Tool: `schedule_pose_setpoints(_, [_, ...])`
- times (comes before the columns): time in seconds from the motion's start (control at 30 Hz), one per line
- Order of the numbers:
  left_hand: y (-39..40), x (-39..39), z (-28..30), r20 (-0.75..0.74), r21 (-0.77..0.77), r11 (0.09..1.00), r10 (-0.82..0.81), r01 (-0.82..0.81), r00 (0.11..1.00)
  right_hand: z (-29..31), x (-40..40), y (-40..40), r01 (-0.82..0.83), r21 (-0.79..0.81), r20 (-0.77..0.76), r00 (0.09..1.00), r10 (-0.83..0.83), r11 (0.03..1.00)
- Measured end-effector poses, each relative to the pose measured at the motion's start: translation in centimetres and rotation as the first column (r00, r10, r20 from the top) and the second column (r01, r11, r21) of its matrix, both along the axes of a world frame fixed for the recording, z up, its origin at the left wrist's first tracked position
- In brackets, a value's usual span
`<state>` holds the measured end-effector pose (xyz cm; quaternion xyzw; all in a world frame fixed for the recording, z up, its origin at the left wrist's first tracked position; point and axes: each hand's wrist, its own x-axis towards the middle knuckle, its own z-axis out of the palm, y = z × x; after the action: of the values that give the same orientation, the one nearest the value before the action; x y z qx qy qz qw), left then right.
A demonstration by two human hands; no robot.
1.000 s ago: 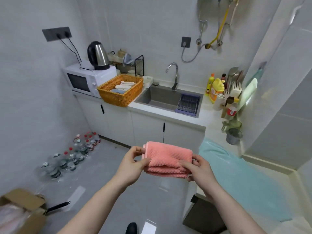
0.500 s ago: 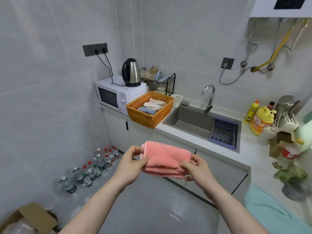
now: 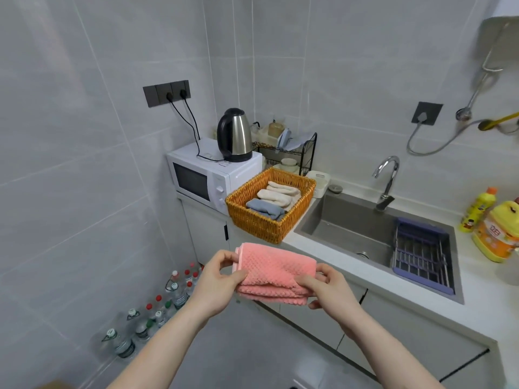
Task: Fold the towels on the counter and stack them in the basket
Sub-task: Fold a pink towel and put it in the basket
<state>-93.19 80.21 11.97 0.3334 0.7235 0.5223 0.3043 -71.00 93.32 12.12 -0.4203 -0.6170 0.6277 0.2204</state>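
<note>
Both hands pinch a folded, waffle-textured pink towel (image 3: 273, 272) before the woven basket (image 3: 261, 224).

"立白" on orange detergent bottle (image 3: 494, 233)

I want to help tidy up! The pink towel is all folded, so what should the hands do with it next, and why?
Probably carry the pink towel forward and lay it in the basket. Both the left hand and right hand pinch its ends, it already looks folded, and the basket holds folded towels.
</note>
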Motion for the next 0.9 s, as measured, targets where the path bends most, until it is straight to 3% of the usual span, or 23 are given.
schedule_pose_setpoints(0.37, [15.4,-10.1,0.9,-0.074,-0.098,0.994,0.046,-0.053,0.996,-1.1,-10.7,16.2,-0.061,-0.05,-0.027,0.998,0.06,0.997])
schedule_pose_setpoints(0.63, [23.5,-15.7,-1.3,-0.062,-0.187,0.982,0.022,-0.033,0.998,-2.9,-16.1,24.8,-0.067,-0.077,0.068,0.995,0.072,0.995])
schedule_pose_setpoints(0.9, [32.2,-24.3,-2.9,-0.021,-0.337,0.927,-0.183,0.165,0.983,-4.0,-22.5,30.7,-0.034,-0.096,0.118,0.992,0.045,0.995])
